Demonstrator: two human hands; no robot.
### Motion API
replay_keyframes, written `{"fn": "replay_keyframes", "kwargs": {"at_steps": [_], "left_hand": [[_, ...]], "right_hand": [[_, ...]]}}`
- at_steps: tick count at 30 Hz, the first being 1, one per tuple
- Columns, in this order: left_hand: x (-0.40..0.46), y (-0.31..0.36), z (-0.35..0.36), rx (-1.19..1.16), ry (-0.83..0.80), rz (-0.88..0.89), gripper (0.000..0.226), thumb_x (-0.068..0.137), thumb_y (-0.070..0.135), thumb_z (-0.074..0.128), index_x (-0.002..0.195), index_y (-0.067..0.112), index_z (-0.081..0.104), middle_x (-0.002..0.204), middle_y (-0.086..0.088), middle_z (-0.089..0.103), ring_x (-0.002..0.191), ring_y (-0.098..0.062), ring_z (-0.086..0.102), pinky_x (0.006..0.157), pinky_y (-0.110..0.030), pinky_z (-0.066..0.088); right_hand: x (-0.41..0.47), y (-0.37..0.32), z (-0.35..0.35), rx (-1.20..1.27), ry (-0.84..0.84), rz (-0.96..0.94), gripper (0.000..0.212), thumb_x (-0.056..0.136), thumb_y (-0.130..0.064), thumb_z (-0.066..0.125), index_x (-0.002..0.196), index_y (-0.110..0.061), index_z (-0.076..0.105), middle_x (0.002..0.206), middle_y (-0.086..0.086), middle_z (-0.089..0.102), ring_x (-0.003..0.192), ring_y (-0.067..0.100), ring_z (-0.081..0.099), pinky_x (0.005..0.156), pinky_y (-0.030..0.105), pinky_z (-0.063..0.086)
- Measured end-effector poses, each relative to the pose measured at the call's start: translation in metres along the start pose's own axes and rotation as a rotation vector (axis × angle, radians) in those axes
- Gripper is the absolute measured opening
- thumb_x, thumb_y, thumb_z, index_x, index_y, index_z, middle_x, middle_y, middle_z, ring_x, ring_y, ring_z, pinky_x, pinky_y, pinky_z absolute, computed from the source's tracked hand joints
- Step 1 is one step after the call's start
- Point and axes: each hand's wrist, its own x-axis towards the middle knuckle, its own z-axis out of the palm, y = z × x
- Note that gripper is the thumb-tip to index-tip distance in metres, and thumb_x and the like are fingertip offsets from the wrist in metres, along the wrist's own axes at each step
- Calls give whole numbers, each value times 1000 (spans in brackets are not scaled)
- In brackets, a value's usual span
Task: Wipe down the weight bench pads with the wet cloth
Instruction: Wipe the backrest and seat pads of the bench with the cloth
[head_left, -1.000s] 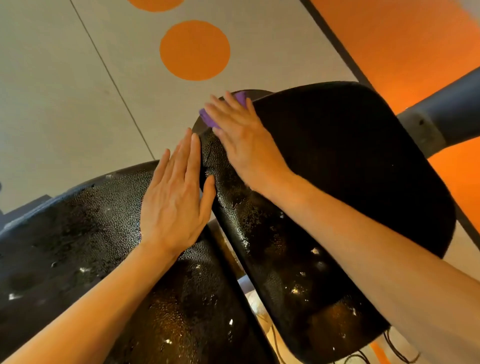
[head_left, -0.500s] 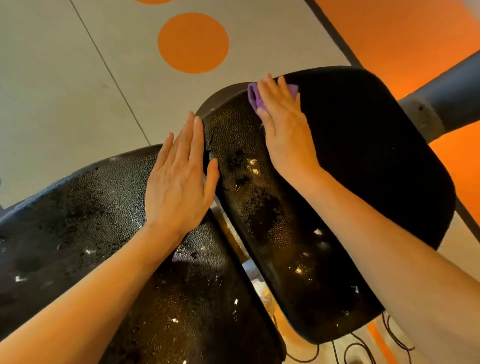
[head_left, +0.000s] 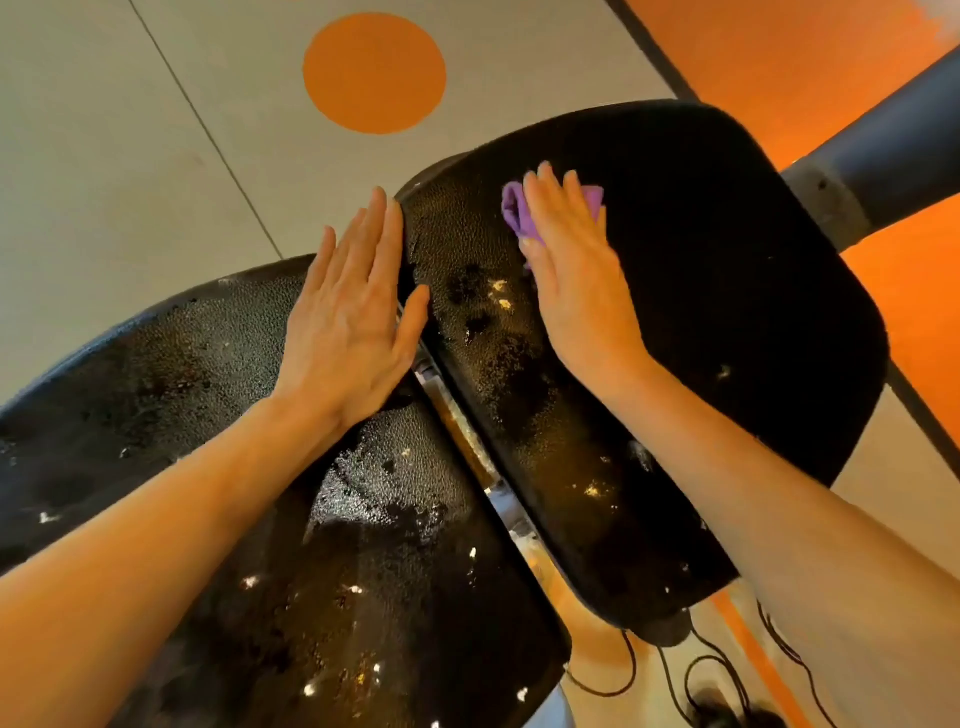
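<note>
R hand (head_left: 576, 291) flat, fingers straight, pressing purple cloth (head_left: 515, 215) onto far pad (head_left: 727, 291) near its 11 o'clock corner; cloth bunched, poking out past fingertips and thumb side. L hand (head_left: 348, 322) flat too, holding nothing, resting on near pad (head_left: 218, 467) at its 1 o'clock edge, thumb reaching across gap (head_left: 457, 426) btwn pads. Wet sheen and droplets on both pads. Grey floor (head_left: 104, 182) w/ orange dot (head_left: 374, 73) at 12 o'clock. Cables (head_left: 711, 670) on floor at 5 o'clock.
</note>
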Motion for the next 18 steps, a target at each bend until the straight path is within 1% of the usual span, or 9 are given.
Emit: {"fn": "replay_keyframes", "kwargs": {"at_steps": [2,4,6,8,10,11,13,16,18], "left_hand": [[-8,-6,-8,5,-13,22,68,103,47,21,158,11,4,166,-8,2,154,-20,3,126,-39,2],[-24,-12,-16,6,-13,3,68,103,47,21,158,12,3,166,-7,1,154,-20,1,126,-39,2],[-43,-17,-20,5,-13,-35,67,103,46,22,158,11,4,166,-7,1,154,-20,0,126,-39,1],[-59,-21,-21,9,-13,-63,68,103,45,25,158,10,7,166,-8,2,154,-20,0,125,-39,0],[-70,-25,-18,20,-9,-72,68,103,44,27,158,9,9,166,-8,2,154,-21,0,125,-37,-1],[-73,-27,-16,28,-11,-70,68,103,44,28,158,9,9,166,-8,2,154,-21,0,125,-37,-2],[-75,-29,-14,42,-3,-57,67,103,44,28,158,8,10,166,-9,2,154,-22,0,125,-36,-2],[-75,-29,-13,53,15,-56,67,104,43,28,158,7,10,167,-9,3,154,-23,1,126,-37,0],[-76,-28,-13,55,22,-55,67,104,43,28,158,7,9,167,-9,2,154,-23,0,126,-37,0]], "right_hand": [[-66,8,-7,-16,-85,-107,52,96,-5,43,146,-9,27,155,6,23,146,19,10,118,48,17],[-114,16,-13,-16,-169,-164,52,97,-9,39,146,-10,23,156,3,21,146,17,8,118,48,17],[-92,8,-15,66,-145,-137,47,98,-12,35,145,-8,29,153,8,27,145,23,17,114,50,27],[-29,-14,1,195,-58,-19,44,100,-8,36,143,-5,32,149,14,32,140,29,28,108,43,38],[32,-36,9,241,58,65,45,101,-11,35,145,-8,29,151,14,28,142,29,22,112,43,33],[42,-38,14,217,65,84,45,101,-14,35,146,-11,28,154,13,24,145,28,14,116,47,24],[12,-25,17,89,-2,-21,45,101,-13,34,146,-13,29,156,8,20,146,24,7,119,48,11],[-83,0,-2,8,-130,-154,49,98,-2,40,145,-9,26,155,6,21,146,19,6,119,46,13],[-92,-2,-4,6,-134,-175,48,96,1,41,143,-5,30,152,6,27,144,16,14,119,31,18]]}}
